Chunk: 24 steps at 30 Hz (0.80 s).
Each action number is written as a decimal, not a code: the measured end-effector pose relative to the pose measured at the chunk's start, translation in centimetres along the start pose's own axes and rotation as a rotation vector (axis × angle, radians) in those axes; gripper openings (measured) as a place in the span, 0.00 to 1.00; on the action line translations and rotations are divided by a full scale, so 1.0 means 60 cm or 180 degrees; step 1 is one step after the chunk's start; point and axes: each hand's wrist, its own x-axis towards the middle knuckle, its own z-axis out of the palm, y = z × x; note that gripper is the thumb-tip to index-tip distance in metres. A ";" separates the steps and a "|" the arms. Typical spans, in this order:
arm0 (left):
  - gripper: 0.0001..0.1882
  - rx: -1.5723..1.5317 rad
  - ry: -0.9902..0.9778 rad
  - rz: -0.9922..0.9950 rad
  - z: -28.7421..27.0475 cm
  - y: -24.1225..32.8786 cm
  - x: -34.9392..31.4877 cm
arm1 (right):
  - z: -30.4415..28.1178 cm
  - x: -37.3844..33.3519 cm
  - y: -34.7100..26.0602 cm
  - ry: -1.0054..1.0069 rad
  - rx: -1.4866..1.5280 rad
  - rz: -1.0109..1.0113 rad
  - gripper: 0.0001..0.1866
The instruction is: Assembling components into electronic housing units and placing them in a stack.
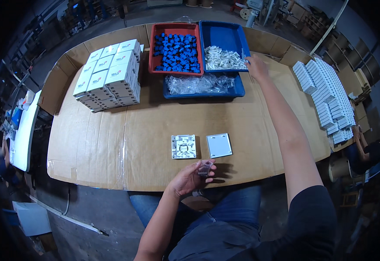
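Observation:
In my left hand (189, 179) is a small clear plastic bag (205, 168), gripped by the fingers above the table's near edge. Just beyond it lie a square white box-like housing (184, 147), its patterned inner side facing up, and a flat square white cover (219, 145) with small dark marks near its corners. My right arm stretches far forward. The right hand (257, 68) is at the right rim of a blue tray (222, 32) holding many small white pieces (220, 58). Its fingers look closed together, but what they hold is too small to make out.
A red tray (174, 28) of small blue parts stands beside the blue tray. Below both is a blue tray (185, 94) of clear plastic bags. Stacked white boxes (107, 78) stand left; rows of white units (327, 98) lie right. Cardboard (150, 117) covers the table.

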 end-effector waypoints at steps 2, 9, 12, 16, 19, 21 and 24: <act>0.27 0.0002 0.0027 -0.0008 0.003 0.003 0.003 | 0.012 0.010 0.008 0.0004 -0.0053 -0.0063 0.10; 0.27 -0.0034 0.0016 -0.0068 0.003 0.005 0.006 | 0.024 0.012 0.021 0.0344 0.0523 -0.0003 0.11; 0.28 0.0019 0.0069 -0.0061 0.000 0.002 0.009 | 0.004 0.003 0.018 0.0437 0.2178 0.0741 0.11; 0.31 0.0148 0.0162 0.0013 -0.006 -0.007 -0.002 | -0.070 -0.062 -0.040 0.0095 0.5902 0.1623 0.13; 0.32 0.0157 0.0187 -0.0006 -0.013 -0.015 -0.006 | -0.154 -0.129 -0.085 0.0020 0.6256 0.1607 0.13; 0.32 0.0104 0.0149 0.0040 -0.019 -0.017 -0.004 | -0.173 -0.167 -0.096 -0.0022 0.6197 0.1628 0.12; 0.29 0.0034 0.0180 0.0106 -0.021 -0.019 0.001 | -0.193 -0.235 -0.127 -0.0598 0.5673 0.1281 0.12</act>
